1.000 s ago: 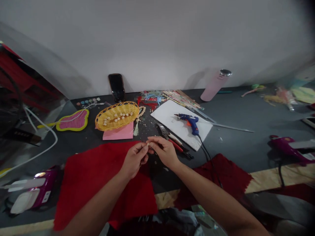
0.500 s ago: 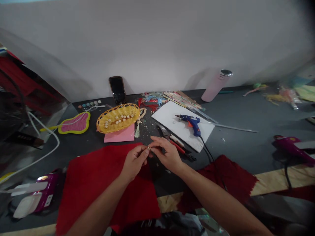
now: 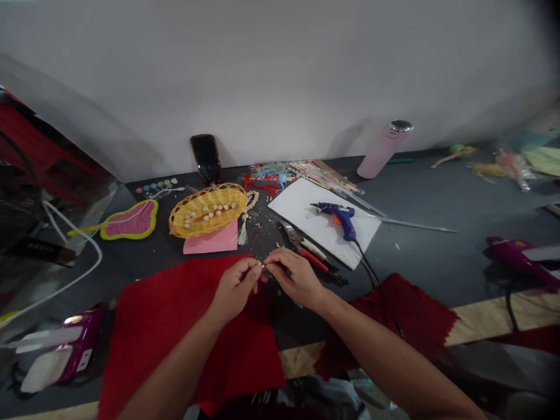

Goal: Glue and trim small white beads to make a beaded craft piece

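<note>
My left hand (image 3: 238, 287) is pinched shut on a small pale bead (image 3: 262, 266), held over the upper right edge of the red cloth (image 3: 175, 326). Against the same spot, my right hand (image 3: 297, 279) brings its thumb and forefinger together; what they pinch is too small to make out. Behind the hands, a yellow woven basket (image 3: 205, 198) with several pale beads tilts on pink paper (image 3: 210, 240). Beside it lies a beaded strand with a pale tassel (image 3: 243, 232). Pliers (image 3: 312, 259) with red handles rest just beyond my right hand.
A blue glue gun (image 3: 343, 219) lies on a white board (image 3: 301, 201), its cord trailing toward the front edge. A pink bottle (image 3: 385, 150) and a phone (image 3: 206, 158) stand by the wall. Purple devices (image 3: 83, 341) sit at both sides. Dark red cloth (image 3: 402, 315) hangs over the edge.
My right hand's fingers have curled in closer to the bead, where the forefinger was raised before. The left hand keeps its pinch, nearly in place.
</note>
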`<state>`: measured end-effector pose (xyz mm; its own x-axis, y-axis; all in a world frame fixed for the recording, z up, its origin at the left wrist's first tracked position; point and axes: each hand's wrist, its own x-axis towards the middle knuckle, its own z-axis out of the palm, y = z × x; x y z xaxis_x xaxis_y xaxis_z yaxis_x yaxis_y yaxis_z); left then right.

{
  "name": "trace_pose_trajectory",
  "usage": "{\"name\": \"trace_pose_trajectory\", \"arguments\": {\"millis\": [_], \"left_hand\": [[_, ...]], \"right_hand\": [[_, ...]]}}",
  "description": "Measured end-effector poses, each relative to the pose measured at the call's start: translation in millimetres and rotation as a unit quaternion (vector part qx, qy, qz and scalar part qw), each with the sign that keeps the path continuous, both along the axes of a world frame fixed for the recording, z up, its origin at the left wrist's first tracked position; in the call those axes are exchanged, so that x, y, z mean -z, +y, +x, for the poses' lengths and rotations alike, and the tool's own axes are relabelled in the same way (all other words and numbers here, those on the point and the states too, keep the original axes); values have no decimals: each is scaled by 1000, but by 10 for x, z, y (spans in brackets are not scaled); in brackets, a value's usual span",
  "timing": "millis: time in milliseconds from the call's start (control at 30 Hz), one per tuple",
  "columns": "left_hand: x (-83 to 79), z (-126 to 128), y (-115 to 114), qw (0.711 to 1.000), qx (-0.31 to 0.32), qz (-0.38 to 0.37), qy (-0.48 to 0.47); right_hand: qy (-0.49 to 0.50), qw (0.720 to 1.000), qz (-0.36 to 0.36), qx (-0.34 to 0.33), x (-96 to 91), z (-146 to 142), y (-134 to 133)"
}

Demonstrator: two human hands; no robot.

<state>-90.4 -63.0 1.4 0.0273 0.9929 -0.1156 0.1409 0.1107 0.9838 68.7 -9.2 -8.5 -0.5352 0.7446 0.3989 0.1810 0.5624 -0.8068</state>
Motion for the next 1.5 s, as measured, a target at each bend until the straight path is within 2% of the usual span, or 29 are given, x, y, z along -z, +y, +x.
{"name": "trace_pose_trajectory", "arguments": {"millis": [467,567,700,800,1000,1300,1500], "left_hand": [[34,-49,-3,996,51,5,71],[44,-32,-7,997,55,-6,61],[36,-26,-6,999,40,-30,8],[29,-35,-6,998,27,-48,-28],[5,-44,-15,998,31,-56,-28],[5,-77,-24,992,45,-89,-74],[-4,-76,-11,997,50,-56,-21]], "right_hand": [[-61,997,22,-37,-20,4,36],[-52,998,12,-33,9,-2,27],[-24,998,-56,-29,26,17,20],[-4,996,-81,-29,10,29,28],[39,994,-90,-50,-12,28,40],[22,995,-76,-54,-26,27,32],[20,997,-52,-57,-7,24,43]]}}
